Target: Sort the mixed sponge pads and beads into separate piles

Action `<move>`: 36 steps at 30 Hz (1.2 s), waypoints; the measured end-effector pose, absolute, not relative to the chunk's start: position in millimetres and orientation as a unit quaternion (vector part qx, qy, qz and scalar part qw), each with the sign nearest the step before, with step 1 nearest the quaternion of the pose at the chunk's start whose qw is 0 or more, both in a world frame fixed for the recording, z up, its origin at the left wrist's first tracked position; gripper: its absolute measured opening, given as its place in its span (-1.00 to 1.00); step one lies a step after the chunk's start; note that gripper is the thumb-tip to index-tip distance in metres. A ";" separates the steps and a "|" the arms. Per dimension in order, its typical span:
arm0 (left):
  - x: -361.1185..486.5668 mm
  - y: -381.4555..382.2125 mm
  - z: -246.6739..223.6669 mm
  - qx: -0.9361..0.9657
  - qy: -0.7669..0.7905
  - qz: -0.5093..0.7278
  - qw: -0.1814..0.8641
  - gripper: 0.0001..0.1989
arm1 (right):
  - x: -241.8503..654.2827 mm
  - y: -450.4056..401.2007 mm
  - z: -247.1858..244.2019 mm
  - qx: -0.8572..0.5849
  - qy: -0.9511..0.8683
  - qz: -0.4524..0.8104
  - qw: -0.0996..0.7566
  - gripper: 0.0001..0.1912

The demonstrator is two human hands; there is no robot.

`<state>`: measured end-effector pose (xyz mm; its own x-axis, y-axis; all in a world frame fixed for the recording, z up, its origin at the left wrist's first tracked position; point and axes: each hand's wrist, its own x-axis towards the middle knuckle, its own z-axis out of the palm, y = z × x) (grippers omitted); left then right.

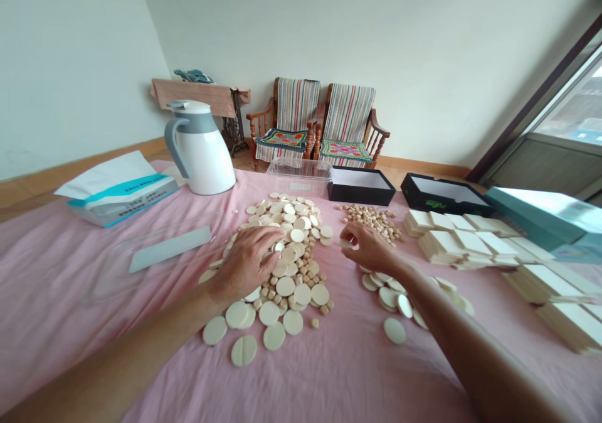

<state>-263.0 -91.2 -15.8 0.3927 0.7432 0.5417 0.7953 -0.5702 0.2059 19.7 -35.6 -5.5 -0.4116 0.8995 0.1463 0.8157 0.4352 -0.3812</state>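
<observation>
A mixed pile of round wooden discs (285, 286) and small wooden cubes (308, 266) spreads over the pink cloth in the middle. My left hand (247, 257) is on the pile's left side, fingers curled, with a pale disc (279, 247) showing between thumb and fingertips. To the right of the pile, my right hand (369, 247) pinches a wooden disc (347, 244) just above the cloth. Below my right wrist lies a separate group of discs (388, 297), partly hidden by the forearm. Beyond that hand is a heap of cubes (367, 216).
Stacks of square wooden tiles (470, 242) stand at right, near a teal box (545, 219). Two black trays (361, 195) and a clear plastic container (300, 178) sit at the back. A white jug (205, 153), tissue pack (123, 191) and clear lid (169, 249) are left.
</observation>
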 end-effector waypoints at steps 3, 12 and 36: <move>-262.9 -91.1 -15.4 -0.833 -0.461 -0.302 0.048 -0.71 | 44.1 -47.8 19.4 -0.502 -0.841 0.175 0.099 -0.84; -262.6 -91.4 -15.8 -0.833 -0.458 -0.306 0.053 -0.70 | 93.4 -76.7 62.6 -0.498 -0.840 0.216 0.024 -0.81; -268.4 -86.6 -16.6 -0.808 -0.404 -0.424 0.065 -0.83 | 8.6 -48.3 2.7 -0.513 -0.847 0.089 0.104 -0.82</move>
<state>-268.4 -86.6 -16.6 0.3137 0.5976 0.7379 0.7080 -0.6651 0.2377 8.6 -48.3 2.7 -0.4520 0.8880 0.0845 0.8508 0.4576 -0.2583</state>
